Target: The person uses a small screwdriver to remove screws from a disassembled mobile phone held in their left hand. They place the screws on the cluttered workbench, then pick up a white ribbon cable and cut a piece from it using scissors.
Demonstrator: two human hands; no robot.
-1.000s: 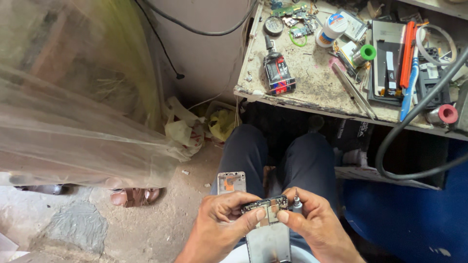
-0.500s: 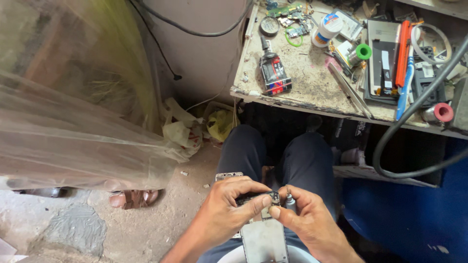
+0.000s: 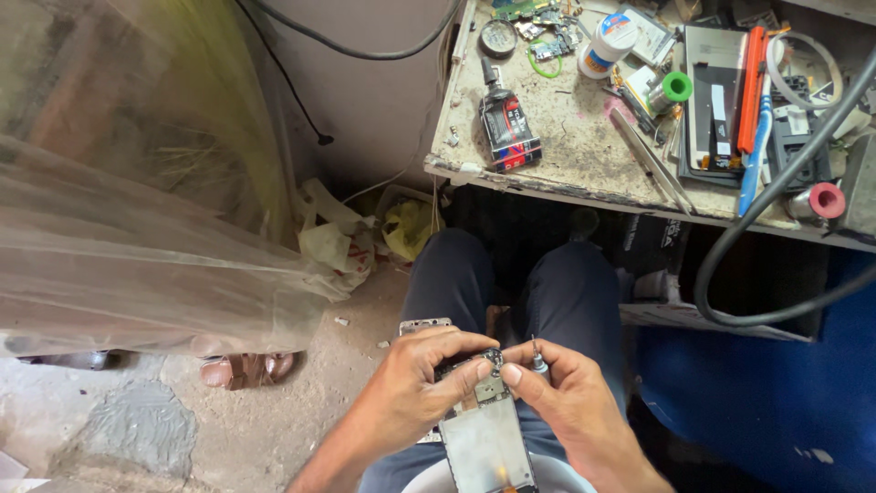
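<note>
Both hands [image 3: 484,388] lower on phone frame [image 3: 488,443].

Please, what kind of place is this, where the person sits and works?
Most likely a small phone repair stall or workshop. The left hand and right hand hold an opened phone over the lap, and the worn workbench carries circuit boards, tweezers and another opened phone.

Cluttered workbench [image 3: 584,146] with tweezers [image 3: 652,160]
</note>
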